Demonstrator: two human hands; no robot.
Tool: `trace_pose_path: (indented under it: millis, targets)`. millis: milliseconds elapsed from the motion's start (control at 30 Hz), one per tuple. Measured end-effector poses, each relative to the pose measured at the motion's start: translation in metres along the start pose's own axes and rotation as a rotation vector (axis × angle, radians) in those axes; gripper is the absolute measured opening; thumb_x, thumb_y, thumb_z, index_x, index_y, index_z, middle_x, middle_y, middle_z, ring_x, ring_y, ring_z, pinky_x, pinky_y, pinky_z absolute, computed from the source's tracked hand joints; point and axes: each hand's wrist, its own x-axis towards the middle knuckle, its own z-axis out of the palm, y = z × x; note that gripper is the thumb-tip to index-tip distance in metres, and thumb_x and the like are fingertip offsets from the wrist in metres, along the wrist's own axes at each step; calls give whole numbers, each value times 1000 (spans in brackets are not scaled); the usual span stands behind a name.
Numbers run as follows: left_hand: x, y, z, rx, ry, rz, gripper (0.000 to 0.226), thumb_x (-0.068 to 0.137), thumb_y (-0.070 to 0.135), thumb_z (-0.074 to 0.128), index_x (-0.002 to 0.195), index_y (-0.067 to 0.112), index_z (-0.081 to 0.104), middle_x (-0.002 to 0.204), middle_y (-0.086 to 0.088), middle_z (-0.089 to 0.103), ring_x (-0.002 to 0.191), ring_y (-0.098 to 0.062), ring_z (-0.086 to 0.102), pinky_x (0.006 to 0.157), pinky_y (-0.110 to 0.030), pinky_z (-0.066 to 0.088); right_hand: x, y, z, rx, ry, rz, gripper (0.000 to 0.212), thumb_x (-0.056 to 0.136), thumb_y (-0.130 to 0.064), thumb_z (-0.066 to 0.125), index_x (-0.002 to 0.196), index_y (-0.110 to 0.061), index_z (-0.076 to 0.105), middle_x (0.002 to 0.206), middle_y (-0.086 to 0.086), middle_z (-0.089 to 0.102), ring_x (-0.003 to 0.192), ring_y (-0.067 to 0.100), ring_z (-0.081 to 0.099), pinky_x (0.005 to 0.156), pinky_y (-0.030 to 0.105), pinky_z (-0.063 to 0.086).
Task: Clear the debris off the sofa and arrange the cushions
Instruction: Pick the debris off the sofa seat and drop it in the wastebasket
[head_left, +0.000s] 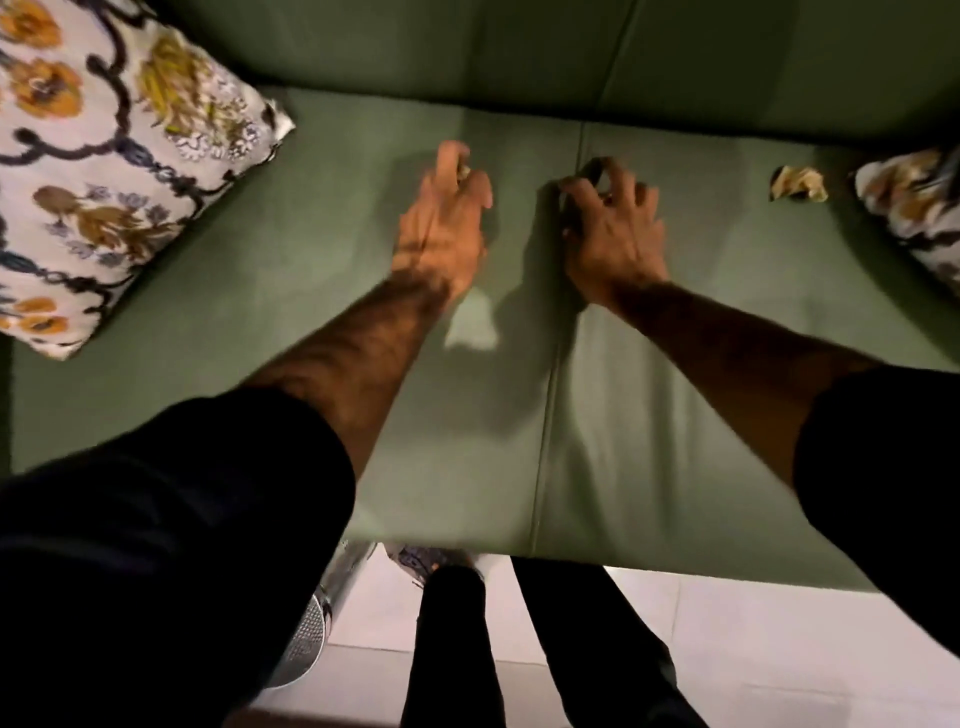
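Both my hands reach over the green sofa seat (291, 270). My left hand (447, 218) is blurred, and a small pale scrap (464, 170) shows between its fingertips. My right hand (613, 223) curls its fingers around a dark piece of debris (592, 169) by the seam between the seat pads. A crumpled paper ball (799, 183) lies on the seat to the right. A floral cushion (104, 156) leans in the left corner. A second floral cushion (919, 213) lies at the right edge.
The sofa's front edge runs across the lower frame, with white floor tiles (727, 649) below it. A metal mesh bin (311, 634) stands on the floor by my legs, partly hidden by my left sleeve.
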Motion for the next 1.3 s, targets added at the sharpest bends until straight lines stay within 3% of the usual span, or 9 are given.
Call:
trace_pose_path:
  millis: [133, 267, 467, 600, 900, 967, 1067, 1200, 1300]
  targets:
    - [16, 9, 3, 95, -56, 22, 23, 80, 8, 51, 101, 17, 56, 141, -8, 43, 121, -33, 46, 85, -46, 48, 3, 18, 6, 248, 70, -71, 31, 97, -19, 48, 126, -19, 58, 138, 9, 44, 121, 29, 46, 106, 45, 44]
    - [20, 15, 11, 40, 19, 12, 15, 82, 20, 42, 92, 19, 53, 111, -5, 56, 108, -29, 53, 84, -42, 43, -12, 51, 3, 256, 57, -150, 24, 99, -28, 49, 114, -20, 65, 116, 7, 55, 102, 22, 56, 87, 31, 47]
    - [15, 27, 25, -27, 17, 0, 20, 86, 7, 42, 88, 18, 59, 114, -9, 49, 105, -33, 52, 82, -41, 46, -17, 120, -25, 158, 259, 82, 28, 99, -35, 47, 118, -27, 66, 127, 5, 58, 119, 28, 49, 100, 42, 41]
    - [14, 44, 36, -80, 41, -53, 21, 86, 9, 44, 89, 18, 63, 114, -8, 49, 102, -31, 56, 80, -40, 48, 3, 159, -47, 93, 320, 232, 26, 94, -42, 53, 112, -32, 69, 149, 4, 40, 140, 29, 33, 113, 47, 32]
    - [-44, 47, 55, -253, 85, -134, 21, 84, 7, 49, 89, 20, 65, 104, 9, 48, 88, -23, 59, 75, -30, 42, -15, 139, -15, 333, 320, 363, 26, 97, -28, 55, 114, -15, 70, 128, 9, 61, 118, 24, 56, 105, 29, 42]
    - [-77, 46, 60, -311, 66, -156, 18, 86, 6, 52, 90, 18, 65, 99, 14, 47, 82, -14, 57, 74, -22, 37, -44, 114, 1, 369, 350, 337, 28, 97, -26, 55, 113, -12, 73, 120, 10, 65, 111, 24, 60, 100, 26, 42]
    - [-143, 33, 63, -375, -33, -238, 15, 94, 12, 50, 97, 18, 64, 103, 10, 54, 78, 1, 52, 71, -26, 51, -95, 58, 32, 421, 247, 204, 25, 96, -24, 57, 113, -15, 74, 118, 10, 66, 109, 25, 63, 99, 26, 43]
    - [-239, 4, 71, -351, -23, -411, 10, 91, 18, 57, 92, 17, 67, 119, -4, 57, 95, -27, 63, 79, -34, 48, -172, -25, 78, 417, 101, -107, 18, 89, -9, 68, 103, -15, 78, 112, 11, 72, 103, 29, 68, 95, 28, 45]
    - [-311, -34, 71, -420, 22, -661, 10, 90, 20, 55, 96, 17, 63, 114, 8, 53, 94, -24, 63, 74, -29, 45, -226, -88, 115, 379, -64, -334, 21, 85, -4, 71, 102, -13, 79, 111, 11, 74, 103, 30, 69, 96, 29, 45]
